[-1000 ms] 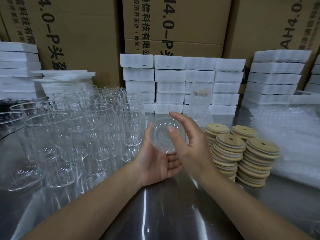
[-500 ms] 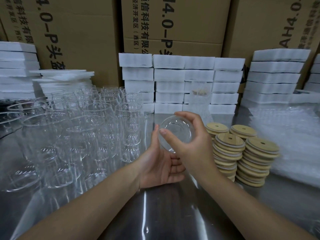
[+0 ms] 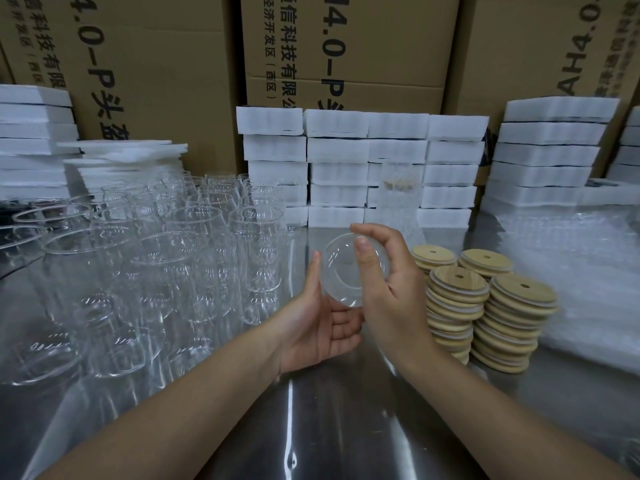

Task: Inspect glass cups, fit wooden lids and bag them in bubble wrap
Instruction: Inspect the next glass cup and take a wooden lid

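Inspection was in hand: the clear round glass cup (image 3: 346,275) lay tilted between the hands, right hand (image 3: 391,299) curled round it, left hand (image 3: 311,327) flat-palmed beneath. Next, probably, a pick from the stacked round wooden lids (image 3: 457,282) just beyond the right hand.

Glass cups (image 3: 166,271) crowd the frame's left; lid stacks (image 3: 485,306) stand right of centre; bubble wrap (image 3: 588,271) lies far right; foam blocks (image 3: 363,161) line the rear before cartons (image 3: 346,46).
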